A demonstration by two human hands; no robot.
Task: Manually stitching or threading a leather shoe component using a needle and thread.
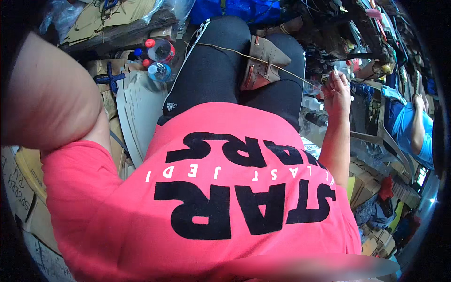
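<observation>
Leather piece: soft brown leather shoe-upper-like piece (256,68), folded open, pointed flap on its right side; panel edges and slits show reddish, small holes near them; surface matt, paler on the flap, darker reddish brown at the lower left.
Where: lies on the black trousers with white side stripe (211,70), over the gap between the thighs and partly on the right one.
Cord: thin tan cord (221,47), crosses the leather piece at an angle, runs out past both sides of it; straight and taut-looking on the right.
Right hand: bare right hand (336,93), right of the leather piece, well apart from it; fingers curled in, pinching the cord's right-hand run.
Left hand: outside the frame, grip cannot be told; bent left arm (56,94) shows left of the leather piece.
Shirt: pinkish-red T-shirt with black lettering (211,122), just nearer the body than the leather piece.
Bottles: clear plastic bottles with red and blue caps (162,50), left of the leather piece.
Beyond it: shiny blue plastic sheeting (239,10).
Far right of it: co-worker in a light-blue shirt (411,129).
</observation>
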